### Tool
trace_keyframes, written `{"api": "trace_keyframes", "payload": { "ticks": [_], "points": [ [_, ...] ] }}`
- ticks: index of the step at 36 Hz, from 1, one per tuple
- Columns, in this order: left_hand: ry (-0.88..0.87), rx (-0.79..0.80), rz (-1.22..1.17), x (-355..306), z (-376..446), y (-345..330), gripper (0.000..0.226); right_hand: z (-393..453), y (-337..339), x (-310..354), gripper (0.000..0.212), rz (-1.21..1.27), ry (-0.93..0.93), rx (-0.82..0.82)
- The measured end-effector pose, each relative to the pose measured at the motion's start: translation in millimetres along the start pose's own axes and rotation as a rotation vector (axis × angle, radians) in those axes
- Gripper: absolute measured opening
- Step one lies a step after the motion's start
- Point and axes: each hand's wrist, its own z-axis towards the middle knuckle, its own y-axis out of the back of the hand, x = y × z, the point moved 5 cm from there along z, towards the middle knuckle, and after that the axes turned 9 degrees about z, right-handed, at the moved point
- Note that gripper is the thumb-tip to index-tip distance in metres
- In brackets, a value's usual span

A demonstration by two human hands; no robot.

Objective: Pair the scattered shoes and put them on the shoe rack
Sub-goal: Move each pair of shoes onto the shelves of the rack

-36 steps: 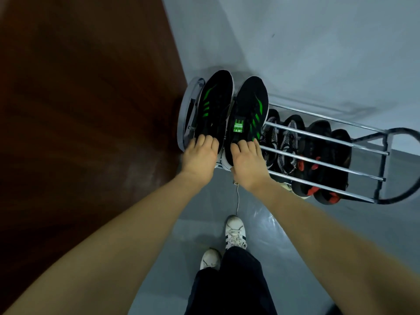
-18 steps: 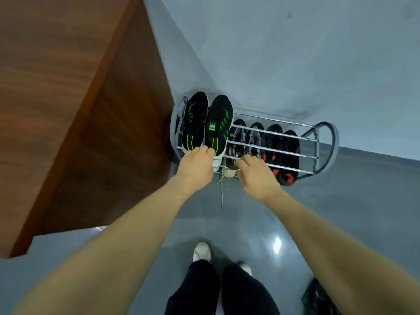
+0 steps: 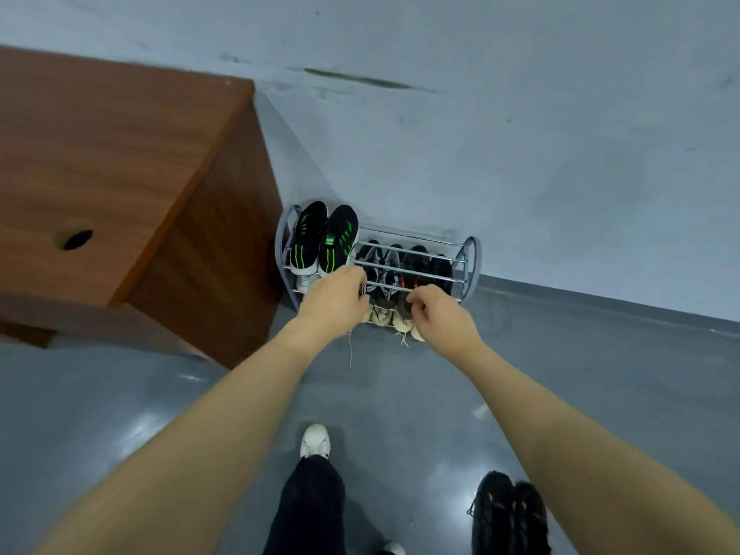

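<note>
Both hands' fingers hang loosely curled, holding nothing, before the shoe rack (image 3: 466, 260) (tongue label unreadable).

left hand (image 3: 334, 300): fingertips hidden, grip unclear | beige shoes (image 3: 386, 316): mostly covered by both hands | black shoes on floor (image 3: 508, 514): cut off by bottom edge | lower rack shoes (image 3: 404, 270): blurred behind bars

We hold both bare arms stretched forward and down. Our left hand (image 3: 334, 302) has its fingers curled under, knuckles up. Our right hand (image 3: 438, 314) hangs close beside it, fingers bent loosely downward.
</note>
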Motion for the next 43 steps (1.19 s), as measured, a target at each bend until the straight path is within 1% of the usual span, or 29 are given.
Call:
{"api": "trace_keyframes", "payload": {
  "ticks": [5,10,17,21,26,32,38,43],
  "points": [
    [0.014,-0.025,-0.037,-42.9,-56.8,13.9,0.029,-62.6,38.7,6.9,0.025,0.031,0.000,-0.004],
    [0.002,-0.017,-0.050,-77.5,-104.8,9.5,0.026,-115.7,61.3,7.2,0.025,0.070,-0.043,-0.027],
    [-0.074,0.052,-0.017,-118.3,-154.8,-28.7,0.026,-193.3,55.2,-18.3,0.021,0.057,-0.121,-0.045],
    [-0.131,0.082,-0.017,-135.9,-181.8,-58.3,0.026,-238.3,39.5,-36.1,0.024,0.046,-0.167,-0.047],
    [-0.142,0.135,-0.007,-158.6,-225.3,-103.7,0.030,-299.4,18.1,-69.3,0.027,0.037,-0.243,-0.006],
    [-0.121,0.186,-0.024,-186.8,-259.1,-153.6,0.029,-351.9,8.5,-113.6,0.029,-0.002,-0.267,0.015],
    [-0.125,0.227,-0.015,-229.7,-257.0,-205.1,0.029,-377.4,12.9,-182.3,0.029,-0.039,-0.295,0.049],
    [-0.100,0.273,-0.008,-269.8,-244.6,-259.3,0.028,-382.0,16.8,-249.9,0.030,-0.075,-0.285,0.141]
  ]
}}
